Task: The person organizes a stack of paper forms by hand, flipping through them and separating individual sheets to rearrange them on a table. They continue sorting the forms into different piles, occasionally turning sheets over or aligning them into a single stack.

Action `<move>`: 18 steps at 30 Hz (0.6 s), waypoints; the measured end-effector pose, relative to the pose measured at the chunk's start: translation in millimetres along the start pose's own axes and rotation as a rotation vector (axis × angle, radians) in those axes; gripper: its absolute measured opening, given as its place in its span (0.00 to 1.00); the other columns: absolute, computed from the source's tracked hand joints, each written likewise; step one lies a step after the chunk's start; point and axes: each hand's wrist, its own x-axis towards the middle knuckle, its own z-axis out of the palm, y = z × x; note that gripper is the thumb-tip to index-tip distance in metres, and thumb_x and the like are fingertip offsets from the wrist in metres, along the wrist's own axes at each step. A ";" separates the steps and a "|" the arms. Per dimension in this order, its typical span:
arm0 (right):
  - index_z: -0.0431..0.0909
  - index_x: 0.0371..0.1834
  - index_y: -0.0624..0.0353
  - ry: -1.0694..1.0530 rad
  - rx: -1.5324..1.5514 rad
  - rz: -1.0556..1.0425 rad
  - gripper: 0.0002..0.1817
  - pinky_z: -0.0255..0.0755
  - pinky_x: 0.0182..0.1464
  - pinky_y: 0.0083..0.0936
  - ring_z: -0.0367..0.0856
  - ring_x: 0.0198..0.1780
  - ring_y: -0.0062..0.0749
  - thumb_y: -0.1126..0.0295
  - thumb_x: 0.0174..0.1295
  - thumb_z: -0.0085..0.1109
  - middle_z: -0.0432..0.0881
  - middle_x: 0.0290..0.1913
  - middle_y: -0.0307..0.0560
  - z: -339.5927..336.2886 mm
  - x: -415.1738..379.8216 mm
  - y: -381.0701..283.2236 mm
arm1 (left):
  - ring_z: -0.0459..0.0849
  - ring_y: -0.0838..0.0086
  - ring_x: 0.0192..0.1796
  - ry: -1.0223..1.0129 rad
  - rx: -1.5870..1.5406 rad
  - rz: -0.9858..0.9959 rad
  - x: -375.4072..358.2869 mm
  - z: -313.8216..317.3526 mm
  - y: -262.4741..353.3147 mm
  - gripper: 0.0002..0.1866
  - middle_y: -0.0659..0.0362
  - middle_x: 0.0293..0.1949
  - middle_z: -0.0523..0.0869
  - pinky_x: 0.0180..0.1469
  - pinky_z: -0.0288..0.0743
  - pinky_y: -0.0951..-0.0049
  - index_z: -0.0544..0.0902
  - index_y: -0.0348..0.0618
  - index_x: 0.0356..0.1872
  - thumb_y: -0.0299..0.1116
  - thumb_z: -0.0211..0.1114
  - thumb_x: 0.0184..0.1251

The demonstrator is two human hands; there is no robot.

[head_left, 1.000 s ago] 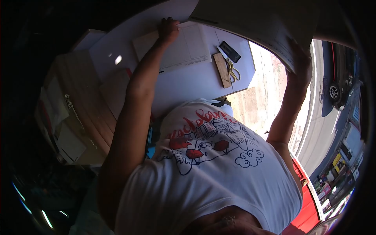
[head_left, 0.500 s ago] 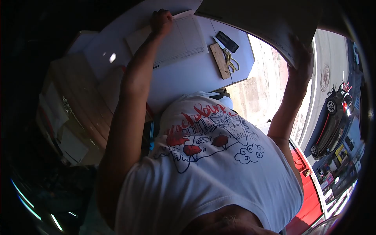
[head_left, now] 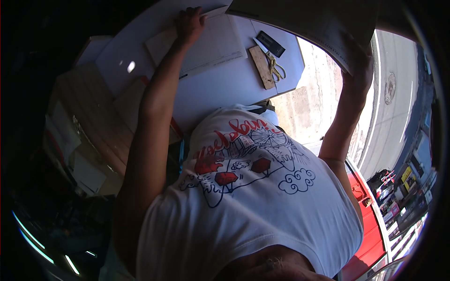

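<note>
My left hand (head_left: pixel 189 27) lies at the far edge of a pale sheet (head_left: pixel 206 47) with faint lines and print, flat on the white table (head_left: pixel 206 96). Its fingers are stretched out, the thumb apart. My right hand (head_left: pixel 359 70) grips the near right edge of a large shaded sheet (head_left: pixel 300 16), raised above the table, with small print along its edge. The far part of that raised sheet runs out of view. Yellow-handled scissors (head_left: pixel 276 69) lie beside a wooden block (head_left: pixel 260 67) and a dark flat box (head_left: pixel 271 44).
Brown cardboard (head_left: pixel 89 122) stands at the left beside the table. Beyond the table's right corner is sunlit pavement (head_left: pixel 309 100), then a road (head_left: pixel 391 122). A red panel (head_left: pixel 368 225) is at the lower right.
The fingers of my left hand have straightened from a more curled shape. My right hand still holds the raised sheet. The view has shifted slightly, and the dark car on the road is gone.
</note>
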 end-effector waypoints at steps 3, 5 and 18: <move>0.79 0.58 0.53 -0.039 -0.175 -0.104 0.23 0.77 0.53 0.34 0.81 0.53 0.49 0.79 0.57 0.59 0.78 0.55 0.58 -6.3 6.2 6.0 | 0.75 0.53 0.56 0.248 -0.266 0.165 -28.5 -8.1 -15.0 0.29 0.47 0.54 0.77 0.53 0.69 0.46 0.74 0.45 0.58 0.48 0.69 0.59; 0.79 0.58 0.54 -0.058 -0.239 -0.109 0.24 0.77 0.53 0.36 0.80 0.54 0.50 0.82 0.55 0.60 0.79 0.55 0.59 -11.0 7.8 10.9 | 0.66 0.45 0.65 0.150 -0.230 0.080 -71.3 -53.0 -4.2 0.43 0.39 0.63 0.66 0.61 0.64 0.42 0.68 0.44 0.65 0.52 0.75 0.50; 0.60 0.65 0.67 -0.355 0.378 0.157 0.48 0.78 0.54 0.32 0.80 0.54 0.40 0.38 0.54 0.63 0.78 0.52 0.58 33.7 26.5 98.8 | 0.59 0.48 0.71 -0.156 0.023 -0.249 -213.6 -89.7 -20.1 0.38 0.48 0.67 0.64 0.71 0.50 0.40 0.74 0.60 0.63 0.44 0.77 0.46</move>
